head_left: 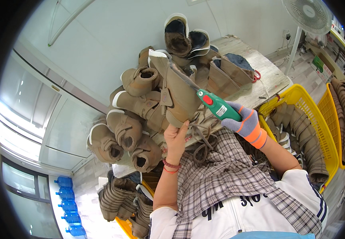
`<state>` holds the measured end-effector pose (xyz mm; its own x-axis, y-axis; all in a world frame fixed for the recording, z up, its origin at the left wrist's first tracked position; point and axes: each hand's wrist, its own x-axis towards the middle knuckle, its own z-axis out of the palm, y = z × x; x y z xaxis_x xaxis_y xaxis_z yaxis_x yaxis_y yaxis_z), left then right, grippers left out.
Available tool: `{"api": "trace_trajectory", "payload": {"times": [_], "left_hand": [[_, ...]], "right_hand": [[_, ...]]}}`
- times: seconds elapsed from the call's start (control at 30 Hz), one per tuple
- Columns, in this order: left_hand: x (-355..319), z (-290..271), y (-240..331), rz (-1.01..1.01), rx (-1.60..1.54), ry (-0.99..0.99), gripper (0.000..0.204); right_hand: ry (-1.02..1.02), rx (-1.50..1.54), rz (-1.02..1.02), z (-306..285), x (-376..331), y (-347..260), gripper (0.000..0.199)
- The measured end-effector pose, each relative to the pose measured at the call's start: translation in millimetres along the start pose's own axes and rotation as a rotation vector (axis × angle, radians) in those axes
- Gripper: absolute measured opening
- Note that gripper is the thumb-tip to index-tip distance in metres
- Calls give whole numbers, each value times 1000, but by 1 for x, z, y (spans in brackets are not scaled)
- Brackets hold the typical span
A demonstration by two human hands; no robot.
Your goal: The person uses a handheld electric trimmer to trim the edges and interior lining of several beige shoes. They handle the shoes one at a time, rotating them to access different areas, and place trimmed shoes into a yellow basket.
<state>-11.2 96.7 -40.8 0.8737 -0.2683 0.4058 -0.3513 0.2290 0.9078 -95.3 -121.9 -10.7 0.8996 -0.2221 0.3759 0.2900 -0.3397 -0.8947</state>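
Holding a brown boot [180,95] up by the near edge of the table [266,73] with the bare left hand [176,140], clamped on its lower end between thumb and fingers, forearm nearly upright. Gripping a green tool [219,106] in the gloved right hand [247,124], wrapped round its body, apart from the left, forearm slanting in from the lower right. Aimed tip-first at the boot's edge; hard to tell whether touching.

Just beside the table's right corner, in a yellow basket [328,134], nested brown pieces [306,137]. Farther right, in a second yellow basket [332,115], more brown rolls [343,115]. Below the table's near left corner, in a partly hidden third basket [125,228], stacked brown uppers [118,199]. Heaped toward the table's left end, several brown boots [138,83].
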Motion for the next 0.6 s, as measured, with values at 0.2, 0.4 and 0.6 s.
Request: {"api": "trace_trajectory", "payload": {"times": [0.2,0.4,0.6], "left_hand": [[-1,-1,-22,427,710,-141,25],[-10,2,-35,503,873,-257,29],[-16,-1,-41,540,885,-303,32]], "right_hand": [[14,365,242,-1,1,-8,48],[-4,438,341,-6,4,-2,43],[74,430,344,-16,11,-2,38]]}}
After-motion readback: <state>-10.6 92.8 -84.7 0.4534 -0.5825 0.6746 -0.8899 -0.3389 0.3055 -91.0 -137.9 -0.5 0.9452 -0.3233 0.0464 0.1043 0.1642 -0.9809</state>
